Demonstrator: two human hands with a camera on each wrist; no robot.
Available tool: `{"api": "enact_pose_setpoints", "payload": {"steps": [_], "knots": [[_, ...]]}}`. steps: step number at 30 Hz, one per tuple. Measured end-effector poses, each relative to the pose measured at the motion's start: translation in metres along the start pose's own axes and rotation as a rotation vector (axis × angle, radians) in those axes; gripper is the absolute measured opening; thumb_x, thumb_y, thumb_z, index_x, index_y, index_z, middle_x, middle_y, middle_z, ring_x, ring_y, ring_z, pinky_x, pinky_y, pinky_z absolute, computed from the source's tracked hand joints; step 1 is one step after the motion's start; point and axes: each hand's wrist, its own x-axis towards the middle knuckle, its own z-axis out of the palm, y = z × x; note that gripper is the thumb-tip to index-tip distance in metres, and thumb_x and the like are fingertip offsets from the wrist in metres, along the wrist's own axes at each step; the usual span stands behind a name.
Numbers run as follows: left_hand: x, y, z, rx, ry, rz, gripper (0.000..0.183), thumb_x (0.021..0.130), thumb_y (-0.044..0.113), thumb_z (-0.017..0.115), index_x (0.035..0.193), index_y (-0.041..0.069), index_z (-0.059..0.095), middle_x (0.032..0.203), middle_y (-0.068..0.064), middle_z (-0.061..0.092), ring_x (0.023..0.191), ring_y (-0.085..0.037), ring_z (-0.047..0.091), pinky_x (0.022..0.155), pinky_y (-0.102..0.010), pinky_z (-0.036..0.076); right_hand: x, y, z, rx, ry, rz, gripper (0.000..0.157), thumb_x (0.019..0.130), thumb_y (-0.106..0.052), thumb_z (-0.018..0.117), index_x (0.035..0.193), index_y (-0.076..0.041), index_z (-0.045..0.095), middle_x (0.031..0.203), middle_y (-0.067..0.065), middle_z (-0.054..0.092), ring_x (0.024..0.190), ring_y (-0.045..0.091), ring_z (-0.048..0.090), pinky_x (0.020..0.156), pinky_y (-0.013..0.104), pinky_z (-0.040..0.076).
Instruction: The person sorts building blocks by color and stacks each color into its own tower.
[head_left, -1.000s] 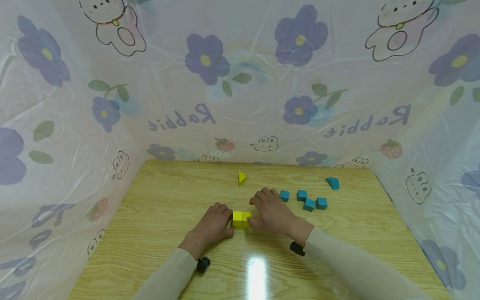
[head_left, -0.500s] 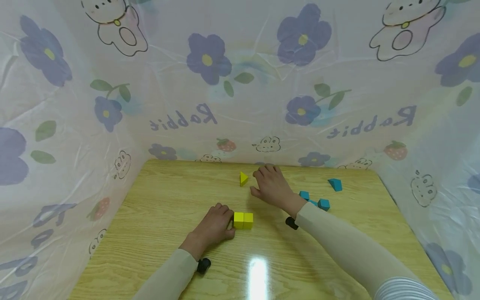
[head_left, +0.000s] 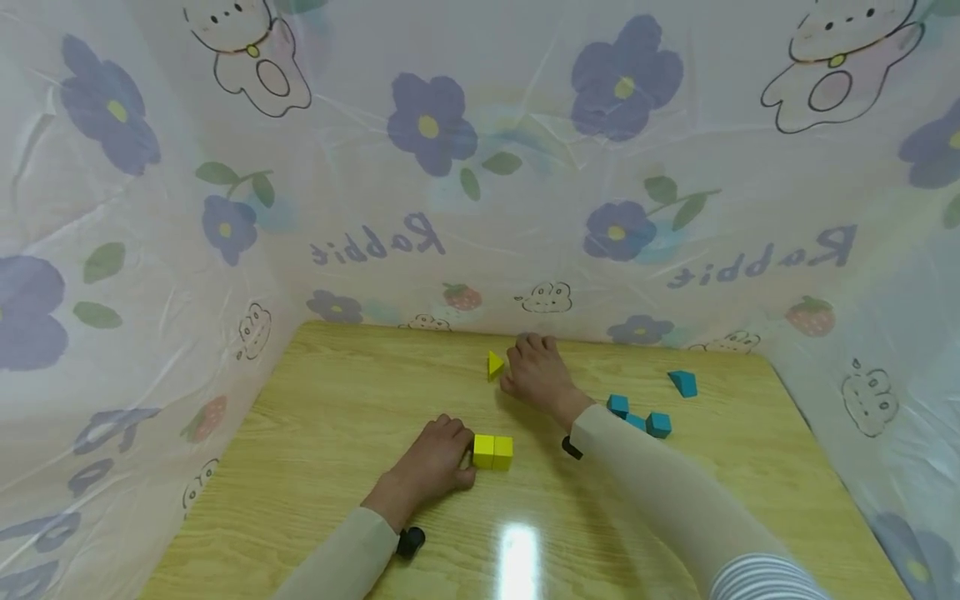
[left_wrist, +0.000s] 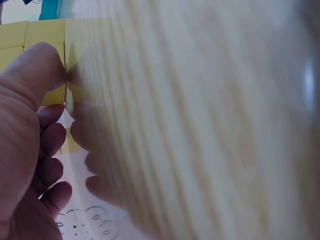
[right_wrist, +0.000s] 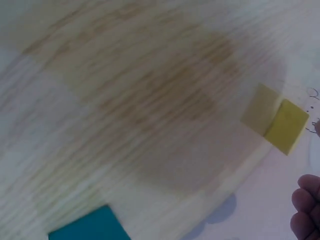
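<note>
Two yellow cube blocks (head_left: 493, 451) sit side by side, touching, on the table. My left hand (head_left: 431, 461) rests on the table at their left, fingers loosely bent. In the left wrist view its thumb (left_wrist: 37, 70) overlaps the nearer yellow block (left_wrist: 46, 32); contact is hard to judge. Farther back, my right hand (head_left: 538, 372) hovers just right of a yellow triangular block (head_left: 494, 365), holding nothing visible. In the right wrist view a gap separates the fingertips (right_wrist: 302, 200) from that triangular block (right_wrist: 287, 126).
Several blue cubes (head_left: 658, 424) lie right of the right forearm, which partly covers one. A blue wedge block (head_left: 683, 383) lies behind them. A patterned curtain (head_left: 525, 192) walls the wooden table (head_left: 337, 400) at the back and sides.
My right hand has let go of the right yellow cube and moved back to beside the yellow triangular block. The left hand has stayed next to the cubes. The view has shifted slightly.
</note>
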Motion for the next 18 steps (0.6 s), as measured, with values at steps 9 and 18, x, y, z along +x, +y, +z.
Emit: {"api": "enact_pose_setpoints", "payload": {"steps": [9, 18], "knots": [[-0.001, -0.001, 0.001, 0.014, 0.015, 0.008, 0.036, 0.093, 0.04, 0.074, 0.116, 0.013, 0.069, 0.107, 0.004, 0.063, 0.098, -0.015, 0.048, 0.093, -0.036, 0.046, 0.007, -0.004, 0.017, -0.009, -0.021, 0.011, 0.046, 0.1, -0.047, 0.065, 0.093, -0.001, 0.064, 0.114, 0.019, 0.067, 0.112, 0.04, 0.058, 0.093, 0.056, 0.048], [-0.001, -0.002, 0.004, 0.019, 0.039, 0.011, 0.031, 0.093, 0.04, 0.074, 0.111, 0.015, 0.068, 0.102, 0.005, 0.062, 0.093, -0.014, 0.047, 0.088, -0.035, 0.046, 0.017, -0.015, 0.022, -0.015, -0.121, 0.031, 0.05, 0.104, -0.051, 0.059, 0.093, -0.002, 0.063, 0.102, 0.016, 0.064, 0.109, 0.038, 0.056, 0.093, 0.054, 0.045]]}}
